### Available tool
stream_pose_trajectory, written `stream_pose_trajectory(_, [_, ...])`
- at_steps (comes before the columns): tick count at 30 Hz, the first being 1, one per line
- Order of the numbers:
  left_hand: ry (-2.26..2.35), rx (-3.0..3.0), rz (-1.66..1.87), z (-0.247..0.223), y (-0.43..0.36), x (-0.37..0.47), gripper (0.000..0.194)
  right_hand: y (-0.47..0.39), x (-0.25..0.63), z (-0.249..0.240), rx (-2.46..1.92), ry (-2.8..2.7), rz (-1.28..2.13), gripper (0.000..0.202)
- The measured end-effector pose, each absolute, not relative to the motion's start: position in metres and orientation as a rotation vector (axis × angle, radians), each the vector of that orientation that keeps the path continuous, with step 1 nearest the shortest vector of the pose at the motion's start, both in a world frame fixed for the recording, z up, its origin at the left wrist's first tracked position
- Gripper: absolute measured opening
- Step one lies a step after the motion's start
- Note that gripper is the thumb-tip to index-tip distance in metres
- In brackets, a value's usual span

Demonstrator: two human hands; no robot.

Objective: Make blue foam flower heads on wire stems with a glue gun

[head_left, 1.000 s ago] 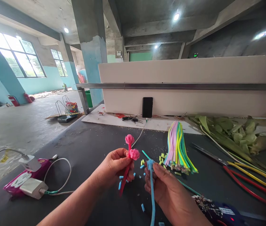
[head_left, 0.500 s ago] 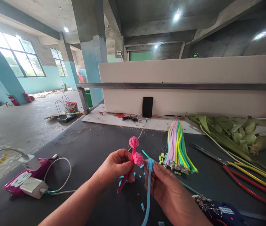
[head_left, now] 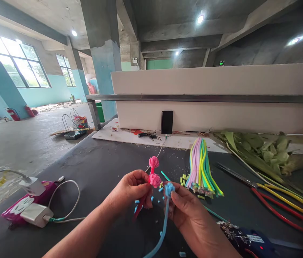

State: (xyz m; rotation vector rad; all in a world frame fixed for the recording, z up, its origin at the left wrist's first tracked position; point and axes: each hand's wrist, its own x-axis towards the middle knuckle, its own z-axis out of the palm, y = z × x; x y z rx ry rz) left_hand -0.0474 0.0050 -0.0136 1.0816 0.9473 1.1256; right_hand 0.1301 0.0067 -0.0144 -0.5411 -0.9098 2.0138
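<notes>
Between the thumb and fingers of my left hand is a pink pipe-cleaner flower, with two fuzzy pink balls on a stem and its lower end pointing down. My right hand pinches a blue pipe cleaner, knotted into a fuzzy clump at the top, with a long tail curving down to the left. The two fuzzy pieces are close together but look apart. Small blue snippets lie beneath the hands. Behind my right hand rests a bundle of coloured pipe cleaners.
Long-handled scissors and a dark blue device lie on the right, near green leaves. A power strip with chargers and cables sits left. A phone leans against the back panel beside keys.
The blue clump has turned slightly in my right hand, and its tail has swung left. The pink flower has shifted and tilted a little. The camera view has moved slightly.
</notes>
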Motion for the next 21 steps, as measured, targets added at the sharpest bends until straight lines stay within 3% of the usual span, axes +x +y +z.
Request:
stream_pose_trajectory(13, [0.982,1.099,1.059,-0.011,0.005,-0.049,0.009,0.007,0.13,-0.022,-0.749,-0.903,1.828,0.019])
stream_pose_trajectory(21, [0.967,1.106,1.083,-0.01,0.005,-0.05,0.011,0.008,0.131,-0.023,-0.654,-0.937,1.899,0.024])
